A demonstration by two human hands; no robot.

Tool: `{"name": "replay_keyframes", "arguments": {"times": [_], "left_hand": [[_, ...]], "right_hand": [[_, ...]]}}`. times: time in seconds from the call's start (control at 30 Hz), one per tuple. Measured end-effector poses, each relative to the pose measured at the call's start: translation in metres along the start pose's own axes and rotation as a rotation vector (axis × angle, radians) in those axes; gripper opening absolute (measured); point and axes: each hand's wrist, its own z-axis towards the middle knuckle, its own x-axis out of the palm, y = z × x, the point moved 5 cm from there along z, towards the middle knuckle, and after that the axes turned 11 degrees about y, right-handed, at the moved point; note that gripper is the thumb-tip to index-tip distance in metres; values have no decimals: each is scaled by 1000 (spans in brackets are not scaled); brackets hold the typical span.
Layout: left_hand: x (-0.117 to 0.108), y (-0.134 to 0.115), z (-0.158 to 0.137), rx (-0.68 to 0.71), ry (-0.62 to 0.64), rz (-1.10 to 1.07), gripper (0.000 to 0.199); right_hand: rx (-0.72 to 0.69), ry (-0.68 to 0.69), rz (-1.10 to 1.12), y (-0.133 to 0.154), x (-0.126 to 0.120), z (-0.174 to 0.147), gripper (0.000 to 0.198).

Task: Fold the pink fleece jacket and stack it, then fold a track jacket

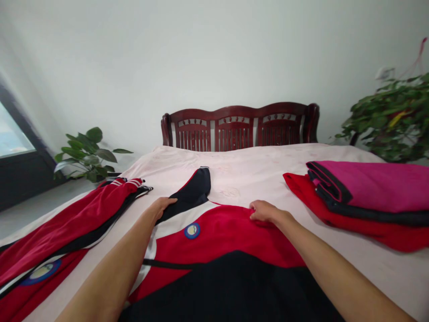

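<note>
A red, white and navy tracksuit jacket (208, 228) with a round blue badge lies spread on the bed in front of me. One navy sleeve (196, 185) points away toward the headboard. At the base of that sleeve, my left hand (162, 208) is closed on the cloth, its thumb on top and the other fingers mostly hidden. My right hand (266, 211) pinches the red far edge of the jacket. Dark fabric (234, 286) fills the bottom middle; whether it belongs to the jacket or to my own clothing, I cannot tell.
More red and navy jackets (83, 214) lie along the left side of the bed. A stack of folded clothes (378, 185), magenta on top, sits at the right. Beyond the pink sheet (248, 172) stands a dark wooden headboard (234, 129). Leafy plants (89, 154) flank the bed.
</note>
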Motion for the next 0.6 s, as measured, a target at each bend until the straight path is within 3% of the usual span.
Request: {"name": "replay_keyframes", "arguments": {"times": [0.07, 0.17, 0.3, 0.4, 0.47, 0.53, 0.6], "left_hand": [[-1, -6, -3, 5, 100, -157, 36], [-7, -16, -15, 38, 197, -343, 37], [-14, -20, -44, 80, 293, -459, 40], [-2, -11, -75, 42, 528, -439, 49], [8, -1, -95, -9, 685, -369, 50], [14, 9, -109, -53, 745, -284, 49], [16, 17, -116, -81, 729, -189, 49]], "right_hand": [[-44, -35, -24, 3, -8, -9, 23], [-147, -222, -107, 8, -17, -37, 31], [-384, -504, -316, 13, 2, -87, 26], [-515, -474, -387, 10, 29, -112, 29], [-512, -436, -353, 5, 37, -121, 33], [-444, -412, -289, -1, 37, -127, 36], [-366, -347, -230, -5, 35, -130, 40]]}}
